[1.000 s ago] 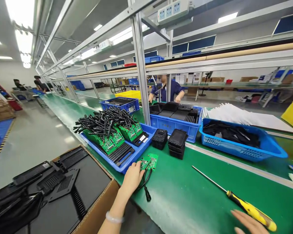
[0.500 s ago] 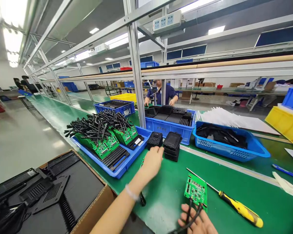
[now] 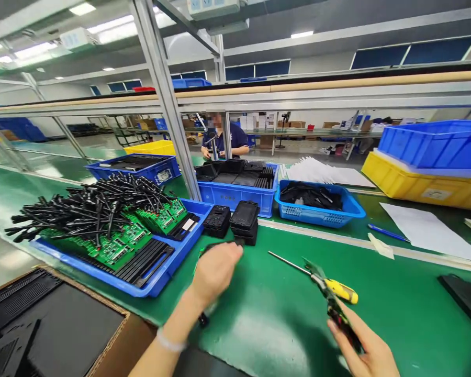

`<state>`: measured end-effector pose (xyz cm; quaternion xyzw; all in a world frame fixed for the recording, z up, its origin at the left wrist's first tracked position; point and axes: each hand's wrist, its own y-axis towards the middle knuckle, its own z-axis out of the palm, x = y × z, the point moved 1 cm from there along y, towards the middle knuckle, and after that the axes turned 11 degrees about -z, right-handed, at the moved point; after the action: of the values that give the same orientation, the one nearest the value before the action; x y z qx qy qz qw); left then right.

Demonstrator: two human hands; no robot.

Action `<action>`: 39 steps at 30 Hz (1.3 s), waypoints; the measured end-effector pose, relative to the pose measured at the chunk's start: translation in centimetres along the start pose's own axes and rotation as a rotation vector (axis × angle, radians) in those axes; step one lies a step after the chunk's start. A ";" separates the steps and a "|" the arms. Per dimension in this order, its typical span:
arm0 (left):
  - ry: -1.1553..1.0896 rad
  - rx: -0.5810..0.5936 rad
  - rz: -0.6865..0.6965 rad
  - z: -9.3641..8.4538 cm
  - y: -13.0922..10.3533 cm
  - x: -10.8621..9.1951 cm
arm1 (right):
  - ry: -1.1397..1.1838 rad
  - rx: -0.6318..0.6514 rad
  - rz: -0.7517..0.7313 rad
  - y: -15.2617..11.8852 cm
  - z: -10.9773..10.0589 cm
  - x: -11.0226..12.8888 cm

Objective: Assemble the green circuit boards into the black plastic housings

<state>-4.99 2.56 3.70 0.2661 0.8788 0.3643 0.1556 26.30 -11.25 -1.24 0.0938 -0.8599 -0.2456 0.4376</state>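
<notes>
My left hand (image 3: 215,272), a white band on its wrist, is closed just in front of two short stacks of black plastic cases (image 3: 244,217). A dark edge shows at its fingertips, but I cannot make out what it holds. Behind this hand a small black plug end (image 3: 203,319) lies on the bench. My right hand (image 3: 363,340) grips a green circuit board (image 3: 329,298), now turned nearly edge-on. Partly behind that board lies a screwdriver (image 3: 342,291) with a yellow and black handle, its shaft pointing left.
A blue tray (image 3: 157,285) at left carries circuit boards with black leads and black plastic strips. Blue bins (image 3: 239,198) and a blue basket (image 3: 322,217) of black parts stand behind. An open carton (image 3: 113,335) is lower left. Across the bench sits a person (image 3: 235,137).
My view has swung right. My left hand has drawn back from the case stacks, its fingers closed. My right hand has lifted and tipped the circuit board from face-up to nearly edge-on.
</notes>
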 end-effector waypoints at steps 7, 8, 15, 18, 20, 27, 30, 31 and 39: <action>-0.370 0.098 0.357 2.5 -7.2 -12.3 | -0.461 0.188 -0.382 1.7 1.2 -0.6; -0.424 0.088 0.362 2.4 -7.5 -12.7 | -0.460 0.214 -0.387 1.6 1.6 -0.6; -0.221 0.479 0.078 1.0 -5.1 -11.4 | -0.345 0.227 -0.443 1.2 2.9 0.2; -0.240 0.665 0.028 1.8 -5.0 -11.2 | -0.339 0.175 -0.494 1.2 3.1 0.8; -0.267 0.697 -0.032 2.3 -5.6 -11.2 | -0.397 0.135 -0.575 1.0 3.2 1.1; -0.327 0.682 -0.049 2.8 -6.9 -10.7 | -0.410 0.347 -0.625 -0.3 3.4 0.5; -0.323 0.678 -0.005 3.3 -6.7 -10.2 | -0.446 0.328 -0.619 -0.5 3.4 0.3; -0.316 0.669 0.014 3.5 -6.7 -10.0 | -0.459 0.317 -0.619 -0.5 3.5 0.3; -0.371 0.590 0.160 5.1 -6.7 -8.7 | -0.591 0.498 -0.530 -0.1 4.2 0.6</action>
<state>2.06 -3.64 -3.96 0.4291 0.8794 0.0513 0.1998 22.56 -10.13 -3.00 0.3383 -0.9269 -0.1512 0.0606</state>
